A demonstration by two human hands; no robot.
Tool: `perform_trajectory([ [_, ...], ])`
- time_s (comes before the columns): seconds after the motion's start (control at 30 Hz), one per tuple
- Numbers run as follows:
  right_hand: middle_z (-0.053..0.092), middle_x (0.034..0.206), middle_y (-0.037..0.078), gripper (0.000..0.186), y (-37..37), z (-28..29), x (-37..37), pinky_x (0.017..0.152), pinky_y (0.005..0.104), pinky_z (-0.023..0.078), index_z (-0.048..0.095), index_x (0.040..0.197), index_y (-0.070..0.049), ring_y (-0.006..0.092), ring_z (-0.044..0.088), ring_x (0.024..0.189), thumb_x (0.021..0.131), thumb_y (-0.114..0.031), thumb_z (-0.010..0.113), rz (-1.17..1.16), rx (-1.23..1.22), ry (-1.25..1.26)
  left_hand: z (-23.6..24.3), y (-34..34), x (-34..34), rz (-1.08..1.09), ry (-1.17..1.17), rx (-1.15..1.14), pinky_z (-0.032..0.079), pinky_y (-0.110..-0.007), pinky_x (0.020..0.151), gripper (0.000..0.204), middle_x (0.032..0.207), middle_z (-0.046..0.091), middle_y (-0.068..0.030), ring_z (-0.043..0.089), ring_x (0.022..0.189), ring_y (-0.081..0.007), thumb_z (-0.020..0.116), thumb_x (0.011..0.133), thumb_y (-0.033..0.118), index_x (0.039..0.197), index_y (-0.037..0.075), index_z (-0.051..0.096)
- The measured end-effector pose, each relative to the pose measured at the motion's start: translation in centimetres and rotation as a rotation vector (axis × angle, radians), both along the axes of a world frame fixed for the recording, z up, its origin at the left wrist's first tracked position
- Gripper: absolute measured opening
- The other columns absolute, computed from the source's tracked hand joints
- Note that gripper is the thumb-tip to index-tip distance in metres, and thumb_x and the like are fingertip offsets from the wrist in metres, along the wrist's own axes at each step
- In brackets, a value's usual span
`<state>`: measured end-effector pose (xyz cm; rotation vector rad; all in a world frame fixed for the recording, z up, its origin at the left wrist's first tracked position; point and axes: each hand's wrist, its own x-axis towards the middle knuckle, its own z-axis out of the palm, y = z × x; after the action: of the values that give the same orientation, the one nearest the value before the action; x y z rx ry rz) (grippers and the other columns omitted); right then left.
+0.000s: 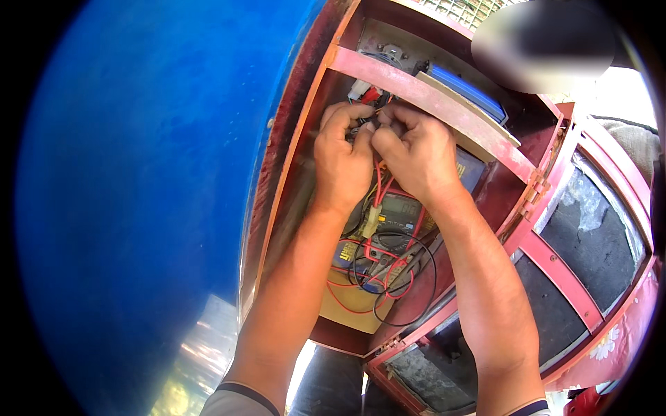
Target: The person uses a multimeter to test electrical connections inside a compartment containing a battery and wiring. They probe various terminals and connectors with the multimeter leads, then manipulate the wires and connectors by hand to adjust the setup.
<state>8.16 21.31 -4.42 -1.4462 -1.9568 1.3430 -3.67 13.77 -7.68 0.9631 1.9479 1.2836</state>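
My left hand (345, 156) and my right hand (420, 152) meet inside a red metal box, fingertips pinched together around thin wires (374, 118). The fingers hide most of what lies between them. Just beyond are a white plug connector (359, 89) and a red connector (373, 94). Red and yellow wires run down from under my hands to a pale yellowish connector (371, 220). Below my wrists rests a digital multimeter (399, 211) with a lit-grey display. Its red and black test leads (395, 277) lie looped over it.
The box's red frame (430, 97) crosses just beyond my hands. Behind it sits a blue-cased unit (468, 93). A hinged door with dark panels (555, 277) hangs open at the right. A large blue surface (152, 180) fills the left. A blurred round shape (544, 45) is at the far right.
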Motion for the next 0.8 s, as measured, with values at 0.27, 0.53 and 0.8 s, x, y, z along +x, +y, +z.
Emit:
perform_trajectory([
  [0.27,0.062,0.076,0.003,0.014,-0.5,0.1,0.2,0.067,0.0299,0.051,0.073,0.097,0.0,0.01,0.057,0.071,0.089,-0.011,0.068,0.004,-0.063,0.127,0.3,-0.3,0.9,-0.042,0.305,0.189,0.054,-0.043,0.091,0.02,0.12,0.064,-0.0173,0.065,0.108,-0.0348,0.074,0.089,-0.005,0.107,0.0,0.066],
  [0.53,0.077,0.095,0.021,0.032,-0.4,0.3,0.0,0.084,0.0435,0.059,0.078,0.122,-0.006,0.0354,0.076,0.087,0.095,-0.016,0.067,0.019,0.184,-0.054,0.5,-1.0,0.7,0.028,0.239,0.121,0.054,-0.044,0.088,0.01,0.114,0.067,-0.0188,0.066,0.102,-0.0351,0.072,0.096,0.001,0.102,-0.001,0.064],
  [0.8,0.075,0.098,0.023,0.026,0.2,0.3,0.2,0.088,0.0498,0.057,0.075,0.118,-0.007,0.0441,0.073,0.094,0.096,-0.017,0.064,0.075,0.217,-0.154,0.2,-0.5,1.0,0.078,0.226,0.082,0.053,-0.049,0.089,0.009,0.111,0.068,-0.0198,0.066,0.098,-0.0389,0.066,0.099,0.004,0.104,-0.002,0.061],
])
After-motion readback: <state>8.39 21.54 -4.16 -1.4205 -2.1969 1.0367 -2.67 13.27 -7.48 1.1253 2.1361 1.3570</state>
